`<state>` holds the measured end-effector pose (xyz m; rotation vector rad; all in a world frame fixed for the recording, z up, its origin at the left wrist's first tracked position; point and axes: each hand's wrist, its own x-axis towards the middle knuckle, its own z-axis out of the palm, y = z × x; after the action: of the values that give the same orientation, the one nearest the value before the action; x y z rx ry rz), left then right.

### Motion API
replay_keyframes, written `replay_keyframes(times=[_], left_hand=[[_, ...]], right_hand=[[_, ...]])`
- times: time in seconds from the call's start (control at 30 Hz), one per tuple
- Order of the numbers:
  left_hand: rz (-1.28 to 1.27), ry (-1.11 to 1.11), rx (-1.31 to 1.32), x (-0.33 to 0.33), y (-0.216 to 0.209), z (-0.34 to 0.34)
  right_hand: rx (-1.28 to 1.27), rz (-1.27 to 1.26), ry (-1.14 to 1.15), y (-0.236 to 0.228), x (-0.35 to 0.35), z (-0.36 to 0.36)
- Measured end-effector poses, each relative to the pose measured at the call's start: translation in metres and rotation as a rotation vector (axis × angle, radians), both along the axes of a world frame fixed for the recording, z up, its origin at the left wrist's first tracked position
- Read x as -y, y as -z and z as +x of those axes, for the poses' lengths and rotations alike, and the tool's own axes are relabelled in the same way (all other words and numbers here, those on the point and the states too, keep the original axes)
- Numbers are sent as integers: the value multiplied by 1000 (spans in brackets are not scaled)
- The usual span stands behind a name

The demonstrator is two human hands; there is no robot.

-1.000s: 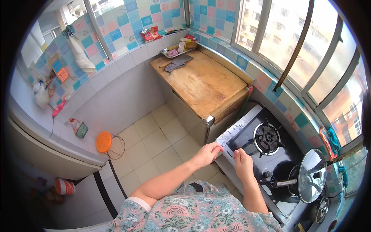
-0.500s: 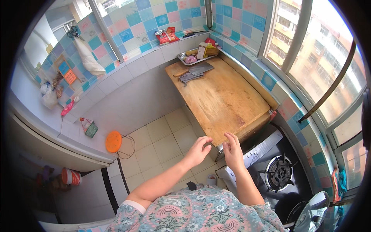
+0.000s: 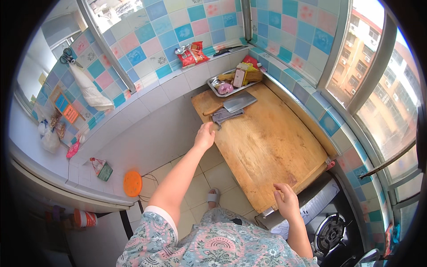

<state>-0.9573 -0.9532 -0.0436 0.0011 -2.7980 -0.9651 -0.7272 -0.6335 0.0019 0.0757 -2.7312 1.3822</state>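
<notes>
My left hand point(image 3: 205, 136) is stretched toward the far left edge of the wooden board point(image 3: 267, 147). Its fingers are extended and loosely bent, with nothing visible in them. Just beyond its fingertips lies a folded grey cloth point(image 3: 227, 115); whether they touch is hard to tell. A cleaver point(image 3: 240, 102) with a wooden handle rests flat beside the cloth, its blade partly over it. Over the near right corner of the board hovers my right hand point(image 3: 288, 202), empty, thumb and fingers apart.
A metal tray point(image 3: 231, 92) of packets stands at the board's far end. On the ledge behind are a red packet point(image 3: 192, 54) and a knife point(image 3: 230, 50). A gas stove point(image 3: 330, 232) adjoins at right. An orange round stool point(image 3: 133, 183) stands at left.
My left hand has gone forward and left, from beside my right hand to near the grey cloth. I have come closer to the board, and my hands are now far apart.
</notes>
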Motion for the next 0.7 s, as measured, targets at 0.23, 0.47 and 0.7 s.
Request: replay_keyframes(times=[0.23,0.47,0.7], left_hand=[[-254,170,194,48,51,-153],[110,437,577,42,-17,-174],[131,712,-161,-5,-25,-86]], right_hand=[[183,-132,194,7,72,-65],[370,-594,68,1,175,-169],[377,-1325,525,-12,215,-249]])
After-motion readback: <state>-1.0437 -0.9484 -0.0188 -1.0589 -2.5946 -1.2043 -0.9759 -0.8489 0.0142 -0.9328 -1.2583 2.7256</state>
